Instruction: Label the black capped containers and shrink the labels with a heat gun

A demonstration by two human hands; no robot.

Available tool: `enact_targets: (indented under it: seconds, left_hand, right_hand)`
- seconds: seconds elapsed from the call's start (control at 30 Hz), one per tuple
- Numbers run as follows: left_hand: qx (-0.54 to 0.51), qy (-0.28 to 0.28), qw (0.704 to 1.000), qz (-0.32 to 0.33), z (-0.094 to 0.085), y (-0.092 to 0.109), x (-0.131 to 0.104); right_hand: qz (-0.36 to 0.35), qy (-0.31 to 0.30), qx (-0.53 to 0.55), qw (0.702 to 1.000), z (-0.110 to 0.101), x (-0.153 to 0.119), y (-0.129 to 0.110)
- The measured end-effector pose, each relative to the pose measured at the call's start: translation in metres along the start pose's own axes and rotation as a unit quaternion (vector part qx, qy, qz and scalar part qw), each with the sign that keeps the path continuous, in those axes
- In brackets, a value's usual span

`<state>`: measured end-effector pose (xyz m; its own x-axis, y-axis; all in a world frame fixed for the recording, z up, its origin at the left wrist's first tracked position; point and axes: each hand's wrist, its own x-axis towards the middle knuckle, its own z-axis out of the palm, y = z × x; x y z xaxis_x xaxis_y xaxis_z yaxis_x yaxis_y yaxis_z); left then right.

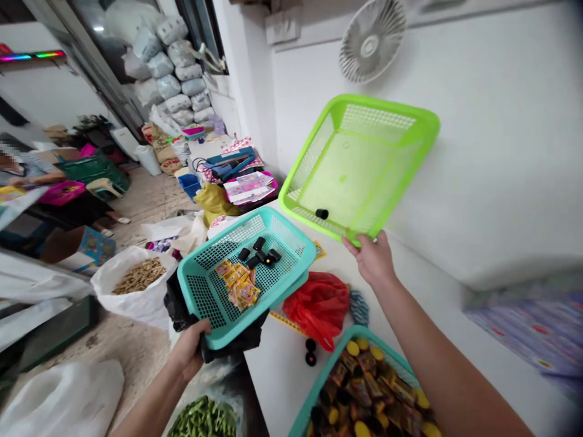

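My right hand (374, 260) grips the near rim of a lime green plastic basket (359, 164), raised and tilted above the table. One small black cylinder (322, 213) lies inside it. At the left, my left hand (192, 351) is closed on the near corner of a turquoise basket (294, 280), with black plastic (237, 343) bunched beneath. Several black cylinders (259, 257) and a small heap of yellow printed packets (239, 282) rest in the turquoise basket.
A red plastic bag (321, 303) and two black round pieces (310, 352) lie on the white table (268, 370). Another turquoise basket (314, 397) holds many packed pieces. Sacks (132, 303) stand on the floor; a fan (373, 42) hangs on the wall. A person (36, 173) sits far left.
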<state>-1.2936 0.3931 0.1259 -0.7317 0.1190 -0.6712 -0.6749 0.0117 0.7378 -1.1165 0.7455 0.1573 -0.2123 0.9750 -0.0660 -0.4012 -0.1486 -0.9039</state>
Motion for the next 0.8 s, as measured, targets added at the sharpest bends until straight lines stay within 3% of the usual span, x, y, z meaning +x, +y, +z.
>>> enact_targets:
  seconds: [0.13, 0.37, 0.53, 0.67, 0.8]
  left_hand:
    - [0.009, -0.055, 0.998, -0.011, 0.031, 0.006, -0.010]
    - [-0.011, -0.119, 0.993, 0.017, 0.078, 0.007, -0.014]
    - [-0.017, -0.145, 0.989, 0.028, 0.111, -0.003, -0.006]
    - [-0.016, -0.160, 0.987, 0.025, 0.127, -0.012, -0.001]
    - [-0.010, -0.170, 0.985, 0.015, 0.135, -0.020, 0.003]
  right_hand:
    - [-0.045, -0.004, -0.055, 0.997, -0.003, -0.028, -0.030]
    - [-0.142, -0.012, -0.170, 0.975, -0.023, -0.056, -0.045]
    - [-0.259, -0.011, -0.337, 0.905, -0.032, -0.063, -0.050]
    - [-0.261, -0.029, -0.460, 0.848, -0.036, -0.064, -0.047]
    - [-0.240, -0.030, -0.494, 0.835, -0.042, -0.059, -0.044]
